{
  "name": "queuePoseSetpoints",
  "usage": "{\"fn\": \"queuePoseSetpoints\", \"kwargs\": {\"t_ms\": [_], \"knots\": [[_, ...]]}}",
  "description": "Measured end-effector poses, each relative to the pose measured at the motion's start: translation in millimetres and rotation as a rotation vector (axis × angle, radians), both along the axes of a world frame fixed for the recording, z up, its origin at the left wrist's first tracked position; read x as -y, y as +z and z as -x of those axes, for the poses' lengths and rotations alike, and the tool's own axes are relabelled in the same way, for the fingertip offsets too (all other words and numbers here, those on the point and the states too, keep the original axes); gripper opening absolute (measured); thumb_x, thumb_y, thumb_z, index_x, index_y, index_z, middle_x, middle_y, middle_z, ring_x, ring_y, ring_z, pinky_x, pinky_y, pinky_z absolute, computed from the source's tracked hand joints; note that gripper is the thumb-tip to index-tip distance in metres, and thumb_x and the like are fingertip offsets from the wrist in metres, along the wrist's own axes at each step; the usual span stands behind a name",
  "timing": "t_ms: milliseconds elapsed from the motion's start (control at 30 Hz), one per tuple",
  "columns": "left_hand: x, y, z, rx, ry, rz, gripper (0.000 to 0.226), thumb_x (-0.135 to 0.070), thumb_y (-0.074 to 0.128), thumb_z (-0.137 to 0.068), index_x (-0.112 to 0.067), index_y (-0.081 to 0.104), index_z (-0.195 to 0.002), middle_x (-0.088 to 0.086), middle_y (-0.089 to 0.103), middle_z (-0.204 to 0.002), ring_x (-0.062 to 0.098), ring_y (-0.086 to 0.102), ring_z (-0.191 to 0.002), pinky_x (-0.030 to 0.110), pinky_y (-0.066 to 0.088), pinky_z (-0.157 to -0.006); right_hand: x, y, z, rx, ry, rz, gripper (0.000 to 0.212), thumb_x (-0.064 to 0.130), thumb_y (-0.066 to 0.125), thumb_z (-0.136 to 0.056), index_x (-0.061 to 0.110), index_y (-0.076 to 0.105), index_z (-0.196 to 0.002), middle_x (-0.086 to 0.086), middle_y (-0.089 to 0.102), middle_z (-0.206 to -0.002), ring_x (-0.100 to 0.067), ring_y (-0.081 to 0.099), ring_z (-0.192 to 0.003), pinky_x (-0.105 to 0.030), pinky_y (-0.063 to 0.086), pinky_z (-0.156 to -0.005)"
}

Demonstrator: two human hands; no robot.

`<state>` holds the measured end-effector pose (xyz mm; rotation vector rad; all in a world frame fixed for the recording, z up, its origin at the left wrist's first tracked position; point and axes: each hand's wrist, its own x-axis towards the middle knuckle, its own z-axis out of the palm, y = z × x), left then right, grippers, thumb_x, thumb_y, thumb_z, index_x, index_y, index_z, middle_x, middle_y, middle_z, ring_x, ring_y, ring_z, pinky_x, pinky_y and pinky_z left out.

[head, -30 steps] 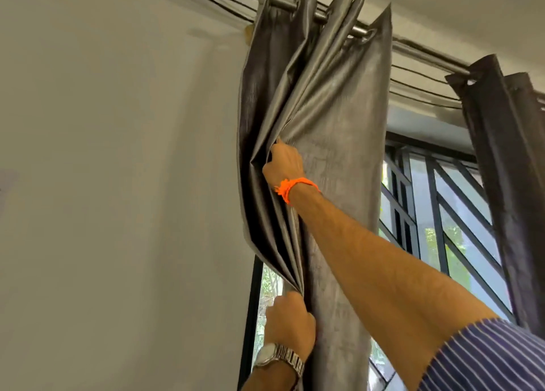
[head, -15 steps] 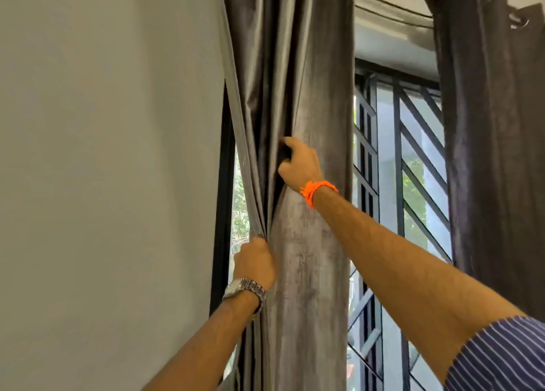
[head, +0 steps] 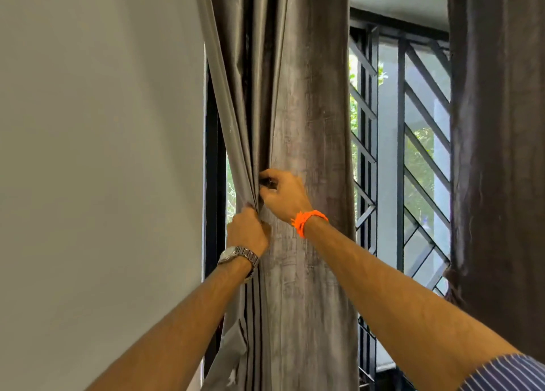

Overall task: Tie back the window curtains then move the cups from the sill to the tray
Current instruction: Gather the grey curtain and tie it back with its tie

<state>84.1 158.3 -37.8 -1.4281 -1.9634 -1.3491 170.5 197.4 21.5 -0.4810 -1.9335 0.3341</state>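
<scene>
The grey left curtain point(head: 306, 101) hangs bunched into folds in front of the window's left edge. My left hand point(head: 247, 231), with a metal watch on the wrist, grips the gathered folds at their left side. Just above it my right hand point(head: 281, 194), with an orange band on the wrist, has its fingers hooked into a fold of the same curtain. The two hands almost touch. A darker right curtain point(head: 498, 142) hangs at the frame's right edge. No cups, sill or tray are in sight.
A plain pale wall point(head: 97, 154) fills the left half of the view. Between the curtains the window point(head: 392, 166) shows a black metal grille with slanted bars, and green leaves outside.
The view has dropped from the curtain rod down the curtain. My right hand has slid down the folds to just above my left hand, which keeps its grip on the gathered fabric.
</scene>
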Motion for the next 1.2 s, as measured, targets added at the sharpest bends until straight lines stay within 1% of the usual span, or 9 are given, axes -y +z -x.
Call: {"fn": "queuePoseSetpoints", "kwargs": {"t_ms": [100, 267, 367, 433, 567, 700, 867, 1000, 1200], "knots": [[-0.7, -0.6, 2.0, -0.03, 0.011, 0.008, 0.02, -0.015, 0.048, -0.09, -0.006, 0.054, -0.107, 0.013, 0.066, -0.09, 0.025, 0.053, -0.065, 0.029, 0.036, -0.055, -2.5, -18.1, 0.6, -0.029, 0.038, 0.035, 0.03, 0.006, 0.059, -0.089, 0.008, 0.068, -0.118, -0.01, 0.072, -0.113, -0.018, 0.066, -0.103, -0.03, 0.054, -0.094], [0.1, 0.9, -0.4, -0.087, 0.054, 0.069, 0.021, -0.011, 0.048, -0.091, 0.0, 0.054, -0.109, 0.017, 0.063, -0.094, 0.037, 0.061, -0.084, 0.035, 0.037, -0.066, -9.1, -24.1, -16.9, -0.178, 0.105, 0.1, 0.02, 0.018, 0.062, -0.091, 0.018, 0.074, -0.107, -0.002, 0.076, -0.095, -0.011, 0.071, -0.092, -0.036, 0.058, -0.088], [-0.3, 2.1, -3.9, -0.039, 0.053, 0.071, 0.01, -0.008, 0.046, -0.089, -0.004, 0.052, -0.095, 0.008, 0.052, -0.081, 0.028, 0.051, -0.071, 0.034, 0.038, -0.063, -14.5, -23.7, -30.1, -0.345, -0.176, -0.051, 0.015, 0.032, 0.063, -0.086, 0.027, 0.074, -0.095, 0.008, 0.075, -0.085, -0.011, 0.07, -0.081, -0.039, 0.058, -0.074], [-0.9, 2.2, -4.9, -0.028, 0.046, 0.083, 0.001, -0.008, 0.046, -0.087, -0.007, 0.046, -0.087, 0.008, 0.051, -0.08, 0.027, 0.052, -0.071, 0.034, 0.039, -0.063, -20.4, -22.0, -43.3, -0.446, -0.435, -0.162, 0.019, 0.038, 0.065, -0.082, 0.032, 0.067, -0.1, 0.008, 0.071, -0.098, -0.015, 0.066, -0.094, -0.04, 0.057, -0.078], [-2.1, 1.8, -2.9, -0.007, 0.046, 0.081, 0.009, -0.009, 0.047, -0.088, -0.004, 0.052, -0.093, 0.01, 0.055, -0.084, 0.028, 0.054, -0.072, 0.035, 0.043, -0.064, -45.4, -21.8, -66.3, -0.506, -0.625, 0.031, 0.089, 0.042, 0.085, -0.065, 0.021, 0.039, -0.138, -0.005, 0.044, -0.145, -0.027, 0.036, -0.138, -0.051, 0.038, -0.11], [-2.2, 0.3, -2.0, -0.005, 0.045, 0.066, 0.003, -0.009, 0.047, -0.088, -0.006, 0.047, -0.086, 0.006, 0.051, -0.077, 0.022, 0.048, -0.065, 0.034, 0.041, -0.062, -59.4, -43.9, -73.1, -0.479, -0.336, 0.454, 0.122, 0.036, 0.091, -0.061, 0.013, 0.014, -0.152, -0.017, 0.041, -0.15, -0.035, 0.039, -0.138, -0.047, 0.036, -0.113], [-4.8, -0.6, -3.0, -0.006, 0.03, 0.105, 0.008, -0.012, 0.048, -0.088, -0.008, 0.043, -0.083, 0.006, 0.049, -0.077, 0.023, 0.049, -0.068, 0.034, 0.04, -0.063, -58.9, -80.7, -65.2, -0.297, -0.296, 0.519, 0.06, 0.04, 0.083, -0.071, 0.009, 0.065, -0.119, -0.013, 0.073, -0.109, -0.032, 0.069, -0.102, -0.045, 0.056, -0.089], [-8.4, -5.1, -3.5, -0.011, 0.035, 0.146, 0.009, -0.015, 0.051, -0.09, -0.009, 0.045, -0.085, 0.007, 0.052, -0.081, 0.023, 0.051, -0.069, 0.033, 0.041, -0.062, -46.1, -99.8, -46.9, -0.21, -0.334, 0.493, 0.027, 0.015, 0.072, -0.078, 0.007, 0.074, -0.103, -0.017, 0.075, -0.096, -0.034, 0.07, -0.093, -0.036, 0.056, -0.082], [-5.3, -8.2, -2.6, 0.014, 0.015, 0.145, 0.012, -0.014, 0.049, -0.092, -0.005, 0.054, -0.098, 0.008, 0.055, -0.086, 0.023, 0.05, -0.069, 0.032, 0.046, -0.063, -18.9, -118.1, -14.1, -0.033, -0.23, 0.444, 0.035, -0.002, 0.062, -0.077, 0.008, 0.071, -0.11, -0.017, 0.074, -0.097, -0.033, 0.069, -0.094, -0.035, 0.057, -0.082]]}}
